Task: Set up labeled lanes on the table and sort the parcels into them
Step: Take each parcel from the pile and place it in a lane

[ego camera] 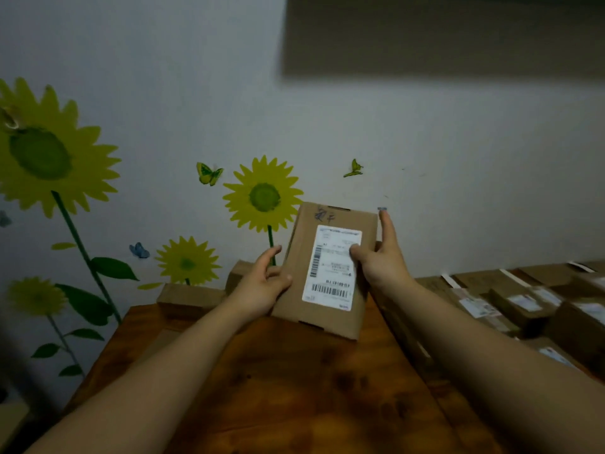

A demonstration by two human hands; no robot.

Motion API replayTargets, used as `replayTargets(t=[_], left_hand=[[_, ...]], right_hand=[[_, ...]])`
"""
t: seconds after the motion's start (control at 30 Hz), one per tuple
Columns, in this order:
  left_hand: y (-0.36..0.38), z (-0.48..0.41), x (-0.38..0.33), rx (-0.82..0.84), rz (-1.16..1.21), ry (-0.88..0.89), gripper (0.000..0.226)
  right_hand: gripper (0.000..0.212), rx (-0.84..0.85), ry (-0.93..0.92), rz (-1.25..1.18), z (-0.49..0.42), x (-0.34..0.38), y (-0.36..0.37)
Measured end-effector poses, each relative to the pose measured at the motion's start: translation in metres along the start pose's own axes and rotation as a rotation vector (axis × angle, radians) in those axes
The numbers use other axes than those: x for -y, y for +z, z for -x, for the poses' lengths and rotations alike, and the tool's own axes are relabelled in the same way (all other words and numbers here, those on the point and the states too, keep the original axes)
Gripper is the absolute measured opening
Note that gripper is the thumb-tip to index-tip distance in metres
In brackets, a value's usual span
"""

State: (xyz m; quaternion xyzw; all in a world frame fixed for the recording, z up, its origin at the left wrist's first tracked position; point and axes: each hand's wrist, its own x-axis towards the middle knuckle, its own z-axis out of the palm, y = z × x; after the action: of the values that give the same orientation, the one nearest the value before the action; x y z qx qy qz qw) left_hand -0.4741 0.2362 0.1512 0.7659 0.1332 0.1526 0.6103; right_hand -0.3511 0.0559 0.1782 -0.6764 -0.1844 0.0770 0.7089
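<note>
I hold a flat brown cardboard parcel (307, 273) tilted up above the far part of the wooden table (288, 388). Its white shipping label with barcodes faces me, and handwriting marks its top edge. My left hand (262, 283) grips the parcel's left edge, thumb on the front. My right hand (379, 257) holds the right edge, thumb pressed on the label and index finger pointing up along the side.
Two small cardboard boxes (193, 296) stand at the table's far edge against the sunflower-decorated wall. A heap of several labeled parcels (510, 303) lies to the right of the table. A dark panel hangs on the wall at top right.
</note>
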Motion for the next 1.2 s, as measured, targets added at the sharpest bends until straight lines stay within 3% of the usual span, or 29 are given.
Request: replayTargets(t=[0.13,0.23,0.37,0.43,0.6,0.8,1.0,1.2], left_hand=[[0.036,-0.003,0.013,0.108,0.018,-0.220,0.058],[0.068,-0.003,0.027,0.092,0.017,-0.262,0.062],[0.116,-0.005,0.045,0.103,0.104,-0.324,0.072],[0.135,-0.006,0.053,0.189,0.081,-0.352,0.078],[0.187,0.003,0.074,0.472,-0.097,-0.383,0.088],[0.255,0.025,0.086,0.573,-0.199,-0.337,0.094],[0.319,0.028,0.081,0.547,-0.185,-0.344,0.093],[0.404,0.030,0.078,0.387,-0.182,-0.365,0.088]], right_hand=[[0.090,-0.032,0.074,0.054,0.005,-0.015,-0.041],[0.095,0.041,0.156,0.161,0.025,-0.041,-0.068],[0.082,0.139,0.242,0.308,0.069,-0.083,-0.086],[0.076,0.085,0.294,0.264,0.086,-0.095,-0.098],[0.085,-0.070,0.447,0.260,0.117,-0.107,-0.151],[0.073,-0.186,0.474,0.350,0.145,-0.122,-0.202],[0.072,-0.142,0.506,0.557,0.142,-0.140,-0.264],[0.063,0.013,0.355,0.632,0.119,-0.161,-0.351]])
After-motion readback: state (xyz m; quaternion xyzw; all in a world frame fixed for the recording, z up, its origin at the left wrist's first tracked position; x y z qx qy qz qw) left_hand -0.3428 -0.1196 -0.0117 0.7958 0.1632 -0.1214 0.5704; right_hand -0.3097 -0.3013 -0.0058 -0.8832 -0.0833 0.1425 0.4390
